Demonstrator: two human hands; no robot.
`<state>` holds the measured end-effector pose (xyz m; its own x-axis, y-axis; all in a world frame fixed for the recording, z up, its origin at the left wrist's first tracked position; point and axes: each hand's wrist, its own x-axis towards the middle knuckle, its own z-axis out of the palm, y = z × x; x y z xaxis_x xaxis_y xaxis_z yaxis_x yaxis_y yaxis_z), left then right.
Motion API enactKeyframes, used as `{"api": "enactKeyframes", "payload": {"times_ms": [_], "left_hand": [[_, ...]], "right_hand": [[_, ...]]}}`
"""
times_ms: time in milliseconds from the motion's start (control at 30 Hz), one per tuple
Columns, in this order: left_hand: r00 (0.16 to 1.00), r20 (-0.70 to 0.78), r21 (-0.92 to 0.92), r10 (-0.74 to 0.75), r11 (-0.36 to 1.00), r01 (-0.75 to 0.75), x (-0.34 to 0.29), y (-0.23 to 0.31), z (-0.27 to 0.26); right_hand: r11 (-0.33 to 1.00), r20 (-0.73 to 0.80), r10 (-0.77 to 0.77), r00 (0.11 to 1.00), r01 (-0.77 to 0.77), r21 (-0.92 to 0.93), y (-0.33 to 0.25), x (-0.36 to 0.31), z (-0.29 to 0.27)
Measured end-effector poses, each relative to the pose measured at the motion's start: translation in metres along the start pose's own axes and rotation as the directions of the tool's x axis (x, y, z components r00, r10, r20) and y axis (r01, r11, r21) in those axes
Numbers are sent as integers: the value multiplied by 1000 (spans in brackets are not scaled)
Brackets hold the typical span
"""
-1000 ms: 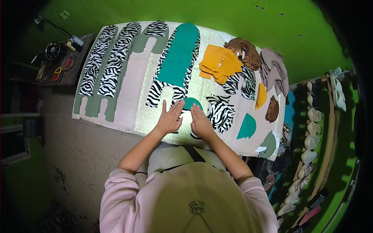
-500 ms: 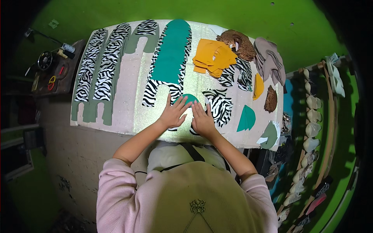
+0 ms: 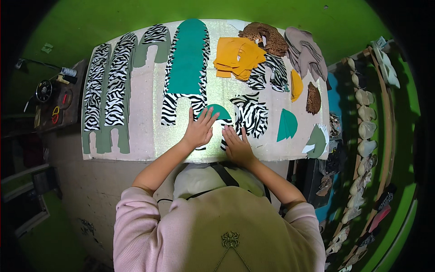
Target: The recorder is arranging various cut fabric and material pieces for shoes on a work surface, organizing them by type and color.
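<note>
A teal half-round cut piece (image 3: 216,111) lies on an arch-shaped zebra-print piece (image 3: 224,122) at the table's near middle. My left hand (image 3: 199,130) rests flat with its fingertips on the teal piece's left part. Fingers stretched out, my right hand (image 3: 236,146) lies lower, touching the zebra piece's right leg. Just beyond is a long overlapping row of teal pieces (image 3: 187,59) on zebra-print ones. To the right of my right hand sits a loose pile of zebra-print pieces (image 3: 251,118). Both hands partly cover the arch-shaped piece.
Olive and zebra-print pieces (image 3: 117,86) lie in rows at left. Mustard pieces (image 3: 238,56), leopard-print pieces (image 3: 272,41) and taupe pieces (image 3: 304,52) are heaped at far right. A teal fan of pieces (image 3: 287,124) lies nearer. A sewing machine's handwheel (image 3: 44,90) stands left; shoe-like forms hang at right.
My right hand has slid off the teal half-round piece, down toward the table's near edge. My left hand stays on that piece. The whole view has tilted slightly.
</note>
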<state>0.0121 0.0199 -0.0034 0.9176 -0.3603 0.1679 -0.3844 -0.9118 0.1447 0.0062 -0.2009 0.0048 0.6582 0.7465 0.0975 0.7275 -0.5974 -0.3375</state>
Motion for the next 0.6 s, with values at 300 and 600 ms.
{"api": "enactKeyframes", "payload": {"times_ms": [300, 600], "left_hand": [[1000, -6, 4, -8, 1000, 8, -1, 0, 2], [999, -34, -50, -41, 998, 39, -1, 3, 5]], "right_hand": [[975, 234, -218, 947, 220, 21, 5, -40, -14], [924, 74, -257, 964, 222, 311, 10, 14, -19]]}}
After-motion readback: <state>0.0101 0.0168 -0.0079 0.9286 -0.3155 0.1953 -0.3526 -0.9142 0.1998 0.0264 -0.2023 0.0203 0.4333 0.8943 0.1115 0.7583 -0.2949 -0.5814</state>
